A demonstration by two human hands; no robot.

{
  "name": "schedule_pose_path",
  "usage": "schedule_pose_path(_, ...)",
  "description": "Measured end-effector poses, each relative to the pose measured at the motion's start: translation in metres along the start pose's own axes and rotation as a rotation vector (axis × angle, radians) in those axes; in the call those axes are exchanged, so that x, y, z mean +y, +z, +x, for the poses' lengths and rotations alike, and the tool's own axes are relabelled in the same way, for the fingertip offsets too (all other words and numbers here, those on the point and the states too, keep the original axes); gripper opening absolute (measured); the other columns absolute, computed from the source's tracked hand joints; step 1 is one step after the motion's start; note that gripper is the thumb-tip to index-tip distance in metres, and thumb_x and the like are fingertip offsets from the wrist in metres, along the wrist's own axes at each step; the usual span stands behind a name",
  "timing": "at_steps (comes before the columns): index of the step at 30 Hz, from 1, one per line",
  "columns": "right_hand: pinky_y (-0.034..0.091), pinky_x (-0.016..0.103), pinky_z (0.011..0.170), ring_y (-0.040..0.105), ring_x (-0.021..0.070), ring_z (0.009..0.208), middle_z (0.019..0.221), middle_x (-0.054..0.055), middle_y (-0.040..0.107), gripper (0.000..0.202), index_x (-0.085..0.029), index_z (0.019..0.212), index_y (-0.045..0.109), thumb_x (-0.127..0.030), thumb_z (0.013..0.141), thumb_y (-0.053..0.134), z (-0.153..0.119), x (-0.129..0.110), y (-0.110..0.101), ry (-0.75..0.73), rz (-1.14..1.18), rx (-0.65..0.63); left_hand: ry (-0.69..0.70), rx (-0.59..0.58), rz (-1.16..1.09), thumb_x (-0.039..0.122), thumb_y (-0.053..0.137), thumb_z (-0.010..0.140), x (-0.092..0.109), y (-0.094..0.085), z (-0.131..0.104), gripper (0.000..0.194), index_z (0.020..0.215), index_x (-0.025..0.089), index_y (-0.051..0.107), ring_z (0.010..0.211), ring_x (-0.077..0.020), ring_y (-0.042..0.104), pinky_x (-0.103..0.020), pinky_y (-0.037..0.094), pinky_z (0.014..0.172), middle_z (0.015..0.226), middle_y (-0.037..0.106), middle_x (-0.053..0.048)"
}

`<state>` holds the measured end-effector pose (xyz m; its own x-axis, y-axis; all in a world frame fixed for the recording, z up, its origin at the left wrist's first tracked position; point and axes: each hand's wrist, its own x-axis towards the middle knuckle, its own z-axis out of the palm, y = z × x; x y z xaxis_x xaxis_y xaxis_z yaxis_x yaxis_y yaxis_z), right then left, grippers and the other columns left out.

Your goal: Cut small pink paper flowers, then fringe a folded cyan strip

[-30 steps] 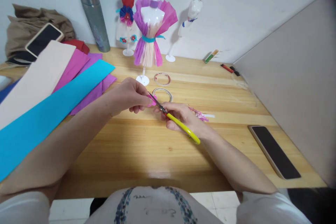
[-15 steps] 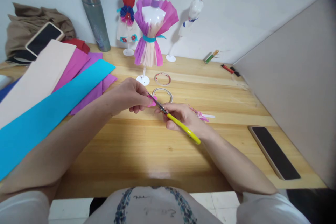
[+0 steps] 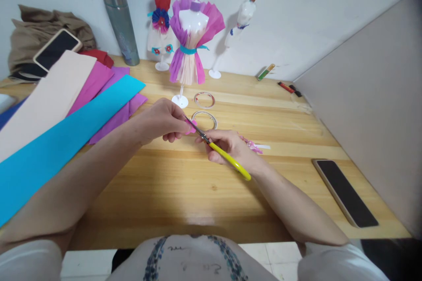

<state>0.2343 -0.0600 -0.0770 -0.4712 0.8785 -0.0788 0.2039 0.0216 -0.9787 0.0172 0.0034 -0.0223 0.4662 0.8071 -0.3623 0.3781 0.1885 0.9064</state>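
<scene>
So the left hand [image 3: 165,122] pinches a tiny pink piece [image 3: 192,128], and the right hand [image 3: 229,145] grips yellow-handled scissors [image 3: 231,160], blades right over that piece. Can't tell if it's actually between them. My worry: the tips sit super close to the left thumb, so a slip could nick it, or too deep a snip could wreck the piece. Two thin rings [image 3: 216,122] lie just beyond the hands, pink scraps [image 3: 253,145] just past the right wrist, easily brushed.
</scene>
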Motion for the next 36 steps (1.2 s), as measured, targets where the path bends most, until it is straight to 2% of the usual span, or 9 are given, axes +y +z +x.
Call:
schedule_pose_path(9,0.026,0.027,0.054,0.036,0.0102,0.059,0.064,-0.006,0.042,0.071,-0.014,0.097,0.071,-0.078,0.069,0.078,-0.0003,-0.0004,0.0006,0.015,0.036,0.024,0.015,0.026,-0.014,0.006,0.069,0.07,0.0029,0.0021,-0.0036,0.026,0.046,0.015,0.065,0.036,-0.0058,0.048,-0.017,0.035,0.038,0.042,0.059,0.001)
schedule_pose_path(19,0.027,0.025,0.051,0.034,0.0097,0.056,0.064,-0.006,0.042,0.065,-0.014,0.098,0.071,-0.069,0.067,0.085,0.0009,0.0027,-0.0014,0.036,0.071,0.013,0.023,0.024,-0.055,0.01,0.07,0.074,0.0037,0.0033,-0.0029,0.025,0.05,0.014,0.066,0.038,-0.0058,0.049,-0.017,0.037,0.039,0.045,0.06,0.001)
schedule_pose_path(24,0.026,0.024,0.05,0.034,0.0089,0.055,0.064,-0.006,0.044,0.06,-0.016,0.092,0.068,-0.067,0.067,0.086,0.0011,-0.0009,-0.0001,0.017,0.084,0.026,0.016,0.032,-0.066,0.011,0.07,0.074,0.0065,0.0048,-0.0052,0.027,0.048,0.014,0.065,0.038,-0.0061,0.049,-0.018,0.036,0.039,0.046,0.06,0.0)
schedule_pose_path(36,0.025,0.024,0.048,0.035,0.0076,0.052,0.063,-0.007,0.045,0.053,-0.016,0.093,0.069,-0.06,0.069,0.088,0.0015,0.0019,0.0011,-0.02,0.128,0.048,0.035,0.037,-0.079,0.015,0.071,0.072,0.0013,0.0039,-0.0031,0.024,0.049,0.015,0.065,0.039,-0.0067,0.049,-0.018,0.035,0.039,0.046,0.059,0.0)
